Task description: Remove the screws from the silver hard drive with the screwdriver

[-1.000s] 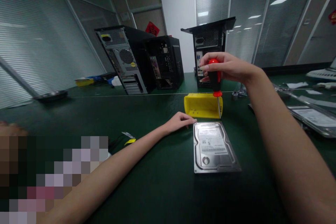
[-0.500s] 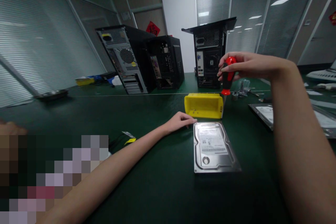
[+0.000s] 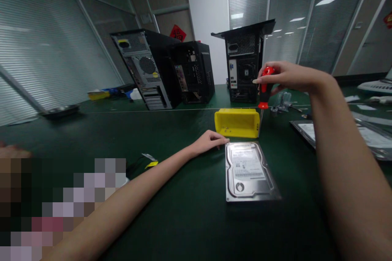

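Observation:
A silver hard drive lies flat on the green table, its label side up. My left hand is closed at the drive's far left corner, thumb and fingertips against it. In my right hand is a screwdriver with a red and black handle, held upright by the fingers. Its thin shank points down to the far right corner of the drive; the tip is too small to make out. Just behind the drive is a yellow bin, open side facing me, with a few tiny metal bits inside.
Three computer cases stand at the back. More hard drives lie to the right, partly behind my forearm. Small metal parts sit near the bin. A cable with a yellow tag is by my left forearm. Another person's hand shows at far left.
The fingers of my right hand have shifted around the screwdriver handle, and the wrist has moved slightly left. My left hand and the hard drive stay in place.

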A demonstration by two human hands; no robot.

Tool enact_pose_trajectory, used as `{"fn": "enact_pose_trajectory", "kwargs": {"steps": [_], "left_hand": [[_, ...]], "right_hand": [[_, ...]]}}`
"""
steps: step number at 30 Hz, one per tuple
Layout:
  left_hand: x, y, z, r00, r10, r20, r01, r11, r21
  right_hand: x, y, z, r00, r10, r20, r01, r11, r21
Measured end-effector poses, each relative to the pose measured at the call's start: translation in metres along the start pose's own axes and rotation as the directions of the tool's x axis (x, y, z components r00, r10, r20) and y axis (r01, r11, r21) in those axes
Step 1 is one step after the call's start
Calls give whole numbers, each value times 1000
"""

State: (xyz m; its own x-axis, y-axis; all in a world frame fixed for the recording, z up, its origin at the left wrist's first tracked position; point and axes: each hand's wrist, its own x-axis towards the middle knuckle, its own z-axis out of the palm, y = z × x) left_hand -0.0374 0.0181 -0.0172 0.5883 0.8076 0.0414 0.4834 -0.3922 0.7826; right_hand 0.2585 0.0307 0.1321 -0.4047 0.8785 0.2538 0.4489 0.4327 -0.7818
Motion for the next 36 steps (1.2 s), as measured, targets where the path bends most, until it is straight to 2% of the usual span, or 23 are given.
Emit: {"fn": "enact_pose_trajectory", "kwargs": {"steps": [11, 21, 27, 36], "left_hand": [[1, 1, 0, 1000, 3, 4, -3, 1000, -2], [1, 2, 1, 1000, 7, 0, -7, 1000, -5], [3, 2, 2, 1000, 4, 4, -4, 1000, -7], [5, 1, 4, 1000, 5, -3, -5, 1000, -11]], "right_hand": [[6, 1, 3, 999, 27, -44, -28, 999, -21], [2, 0, 5, 1000, 24, -12, -23, 999, 40], [4, -2, 8, 1000, -14, 5, 14, 1000, -9], [11, -5, 13, 998, -42, -46, 38, 995, -92]]}}
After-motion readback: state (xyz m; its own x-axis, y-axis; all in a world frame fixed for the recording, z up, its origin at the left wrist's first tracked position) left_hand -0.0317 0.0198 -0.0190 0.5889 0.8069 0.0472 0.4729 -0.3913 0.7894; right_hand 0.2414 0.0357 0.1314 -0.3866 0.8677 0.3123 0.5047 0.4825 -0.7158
